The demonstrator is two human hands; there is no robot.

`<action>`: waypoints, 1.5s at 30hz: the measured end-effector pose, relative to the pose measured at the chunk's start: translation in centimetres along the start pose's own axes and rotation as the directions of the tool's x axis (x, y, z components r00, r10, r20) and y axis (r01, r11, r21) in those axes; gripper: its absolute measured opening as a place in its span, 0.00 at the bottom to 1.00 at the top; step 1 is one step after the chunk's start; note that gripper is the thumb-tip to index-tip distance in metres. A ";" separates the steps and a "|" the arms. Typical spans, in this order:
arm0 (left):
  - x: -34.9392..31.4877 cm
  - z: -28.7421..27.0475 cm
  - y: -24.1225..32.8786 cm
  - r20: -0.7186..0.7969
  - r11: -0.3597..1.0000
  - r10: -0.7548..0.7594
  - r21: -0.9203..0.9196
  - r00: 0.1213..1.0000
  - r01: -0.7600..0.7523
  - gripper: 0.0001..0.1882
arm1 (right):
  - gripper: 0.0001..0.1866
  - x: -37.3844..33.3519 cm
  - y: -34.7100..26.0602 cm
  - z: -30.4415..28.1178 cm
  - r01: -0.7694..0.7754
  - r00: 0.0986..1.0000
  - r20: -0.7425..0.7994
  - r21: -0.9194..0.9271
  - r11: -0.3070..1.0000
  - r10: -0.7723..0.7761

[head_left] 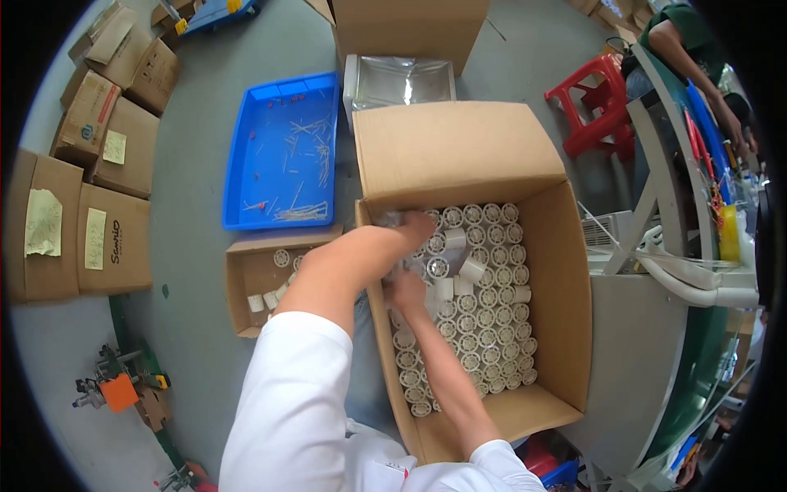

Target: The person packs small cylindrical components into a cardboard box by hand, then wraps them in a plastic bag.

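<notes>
A large open cardboard box (579, 287) stands before me, packed with rows of white cylindrical plastic parts (489, 338) with spoked round ends. Several of these cylinders (473, 269) lie tipped on top of the rows. Crumpled clear plastic bag material (407, 264) is bunched along the box's left wall. My left hand (416, 229) reaches over that wall, its fingers closed on the clear plastic near the far left corner. Nearer to me, my right hand (407, 292) is closed on the same plastic. The fingertips of both hands are partly hidden.
Left of the large box sits a smaller cardboard box (239, 283) with several loose cylinders. Beyond it lies a blue tray (238, 164) of thin sticks. Stacked cartons (123, 238) line the left. A red stool (592, 111) and a workbench with another person's arm (697, 70) are at right.
</notes>
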State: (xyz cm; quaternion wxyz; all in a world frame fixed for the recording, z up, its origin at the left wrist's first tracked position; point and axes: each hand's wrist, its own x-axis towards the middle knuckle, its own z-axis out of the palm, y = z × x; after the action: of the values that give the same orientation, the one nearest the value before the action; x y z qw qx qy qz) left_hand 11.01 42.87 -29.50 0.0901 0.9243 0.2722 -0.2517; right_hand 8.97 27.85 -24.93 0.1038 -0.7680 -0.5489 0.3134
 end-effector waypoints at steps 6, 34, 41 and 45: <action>-0.1 -2.3 0.0 -0.013 0.998 0.026 -0.048 1.000 -0.027 0.12 | 0.12 -0.7 2.8 3.2 0.015 0.993 -0.119 -0.072 0.997 -0.023; -6.1 -1.8 1.8 0.339 0.857 0.241 0.366 0.909 -0.363 0.11 | 0.20 -9.0 9.7 1.0 -0.130 0.979 0.016 0.817 0.562 0.204; -5.3 -2.3 1.8 0.259 0.881 0.358 0.226 0.897 -0.417 0.12 | 0.14 -9.2 8.9 -0.6 -0.257 0.889 -0.028 0.796 0.548 0.457; -10.8 -8.4 12.2 0.040 0.681 0.055 -0.733 0.998 -0.008 0.12 | 0.19 -13.1 12.0 -7.5 -0.262 0.670 0.011 0.939 0.223 0.742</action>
State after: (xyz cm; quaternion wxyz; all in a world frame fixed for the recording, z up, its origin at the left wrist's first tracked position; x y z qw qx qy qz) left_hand 13.40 30.28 -16.34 0.4640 0.8081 0.3313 -0.1477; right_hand 20.10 12.82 -20.29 0.5010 -0.7758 0.0357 0.3819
